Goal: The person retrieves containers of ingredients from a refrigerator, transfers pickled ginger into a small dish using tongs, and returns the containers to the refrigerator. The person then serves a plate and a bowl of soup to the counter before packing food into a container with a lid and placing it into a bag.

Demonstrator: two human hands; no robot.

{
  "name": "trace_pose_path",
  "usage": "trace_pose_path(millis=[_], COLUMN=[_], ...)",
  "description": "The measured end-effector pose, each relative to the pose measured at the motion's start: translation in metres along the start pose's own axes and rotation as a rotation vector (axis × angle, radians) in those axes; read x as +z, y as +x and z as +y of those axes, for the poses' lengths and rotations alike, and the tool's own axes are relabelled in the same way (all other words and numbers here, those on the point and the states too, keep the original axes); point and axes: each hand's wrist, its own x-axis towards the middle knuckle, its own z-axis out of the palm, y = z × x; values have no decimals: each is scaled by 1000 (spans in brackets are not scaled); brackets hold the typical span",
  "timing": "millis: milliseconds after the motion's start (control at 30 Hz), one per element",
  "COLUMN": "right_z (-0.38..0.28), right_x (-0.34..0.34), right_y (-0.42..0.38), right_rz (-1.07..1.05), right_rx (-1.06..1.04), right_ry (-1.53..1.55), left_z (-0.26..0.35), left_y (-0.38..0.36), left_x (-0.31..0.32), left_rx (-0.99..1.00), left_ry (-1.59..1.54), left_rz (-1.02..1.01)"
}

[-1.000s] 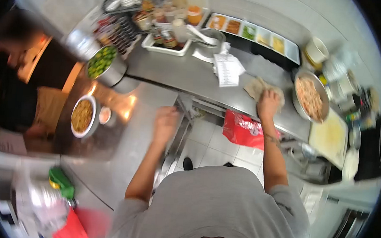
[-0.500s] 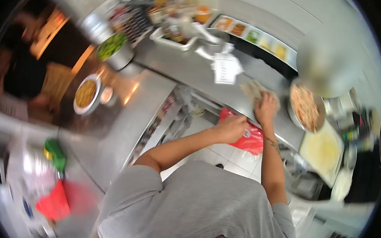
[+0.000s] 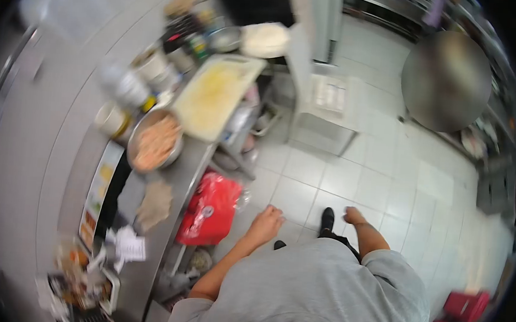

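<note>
My left hand (image 3: 267,223) is in mid-air above the tiled floor, its fingers loosely curled with nothing visible in them. Close to its left, a red plastic bag (image 3: 211,210) with a small round print hangs along the counter's edge, apart from the hand. My right hand (image 3: 354,215) is above the floor at my right side, small and slightly blurred, with its fingers curled in and nothing seen in them. On the steel counter (image 3: 173,224) lies a crumpled beige cloth (image 3: 155,206), away from both hands.
A metal bowl (image 3: 176,150) of pinkish shredded food stands near a yellow-stained cutting board (image 3: 219,95). White paper slips (image 3: 130,246) lie farther along the counter. A small white table (image 3: 357,117) stands ahead on the floor (image 3: 298,188). Red and blue items (image 3: 463,307) are at lower right.
My right hand has left the beige cloth and my left hand has come away from the red bag. The view has swung right, so the counter is now on my left.
</note>
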Motion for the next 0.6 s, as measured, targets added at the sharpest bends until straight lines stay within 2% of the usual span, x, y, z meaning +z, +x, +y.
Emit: trace_pose_path(millis=[33, 100, 167, 267, 300, 333, 400, 500, 533, 600], right_z=[46, 140, 186, 259, 261, 271, 295, 335, 361, 390], right_x=[6, 30, 35, 53, 39, 37, 38, 23, 46, 44], right_y=[-18, -35, -77, -110, -130, -142, -165, -204, -208, -218], right_rz=[170, 343, 360, 460, 356, 289, 243, 304, 344, 351], right_rx=[211, 347, 461, 566, 706, 736, 800, 812, 830, 816], right_ry=[107, 275, 557, 787, 997, 1018, 1035, 1217, 1033, 824], left_z=[12, 35, 61, 93, 107, 122, 166, 239, 263, 308], left_y=[12, 42, 73, 150, 176, 202, 255, 330, 349, 380], left_x=[19, 45, 68, 111, 126, 141, 176, 233, 250, 277], left_rx=[75, 180, 242, 385, 418, 441, 498, 608, 649, 697], left_ry=[28, 39, 6, 318, 363, 402, 397, 399, 398, 421], left_rz=[-130, -408, -696, -723, -693, -666, -654, -689, -710, -799])
